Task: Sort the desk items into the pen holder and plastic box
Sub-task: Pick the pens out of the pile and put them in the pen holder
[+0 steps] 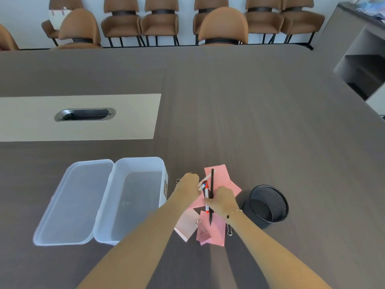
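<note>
A clear plastic box (161,170) stands open on the table, its lid (70,202) laid flat to its left; I see nothing inside it. A black mesh pen holder (268,203) stands at the right. Between them lie pink paper sheets (218,178), a paler notepad (185,225), a pink binder clip (203,233) and a metal clip (229,230). My right hand (224,200) is closed around a black pen (212,182) and a white pen with red and blue ends (206,202). My left hand (188,185) grips small white items at the pens' upper ends.
The dark wood table (270,122) has a beige inset panel with a metal cable slot (85,114) at the far left. Brown chairs (223,28) line the far edge. A grey shelf unit (362,65) stands at the right.
</note>
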`<state>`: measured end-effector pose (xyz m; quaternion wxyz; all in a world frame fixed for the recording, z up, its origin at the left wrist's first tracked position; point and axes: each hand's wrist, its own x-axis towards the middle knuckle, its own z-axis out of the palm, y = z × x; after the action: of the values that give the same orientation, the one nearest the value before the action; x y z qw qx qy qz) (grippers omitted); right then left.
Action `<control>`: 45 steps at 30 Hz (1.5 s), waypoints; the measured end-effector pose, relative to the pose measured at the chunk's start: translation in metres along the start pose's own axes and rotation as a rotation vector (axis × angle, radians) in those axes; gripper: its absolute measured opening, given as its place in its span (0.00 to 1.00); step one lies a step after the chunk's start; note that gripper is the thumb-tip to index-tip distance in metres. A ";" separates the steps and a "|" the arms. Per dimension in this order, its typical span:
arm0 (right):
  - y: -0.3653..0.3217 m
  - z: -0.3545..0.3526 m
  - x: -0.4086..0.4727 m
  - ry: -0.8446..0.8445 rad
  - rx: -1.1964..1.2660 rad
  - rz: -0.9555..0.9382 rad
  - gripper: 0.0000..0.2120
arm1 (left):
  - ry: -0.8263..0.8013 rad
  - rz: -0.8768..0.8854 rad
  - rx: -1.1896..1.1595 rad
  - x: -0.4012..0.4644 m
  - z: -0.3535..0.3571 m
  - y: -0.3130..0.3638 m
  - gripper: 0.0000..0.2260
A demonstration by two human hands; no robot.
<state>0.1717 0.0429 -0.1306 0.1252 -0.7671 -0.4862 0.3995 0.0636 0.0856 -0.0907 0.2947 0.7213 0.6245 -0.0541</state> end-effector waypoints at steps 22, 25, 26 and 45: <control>-0.013 -0.141 -0.116 0.439 0.233 -0.225 0.08 | 0.137 0.294 -0.478 -0.059 -0.067 0.047 0.10; 0.016 -0.158 -0.129 0.453 0.046 -0.174 0.09 | 0.139 0.392 -0.555 -0.072 -0.054 0.090 0.08; 0.024 -0.158 -0.127 0.416 -0.057 -0.143 0.09 | 0.127 0.410 -0.555 -0.073 -0.045 0.102 0.07; 0.022 -0.104 -0.142 0.425 -0.075 -0.386 0.03 | 0.044 0.072 -0.131 -0.065 -0.019 0.013 0.11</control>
<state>0.2330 -0.0674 -0.0061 0.2694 -0.7310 -0.6005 0.1802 0.0565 0.0380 -0.0411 0.3291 0.7235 0.6067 0.0136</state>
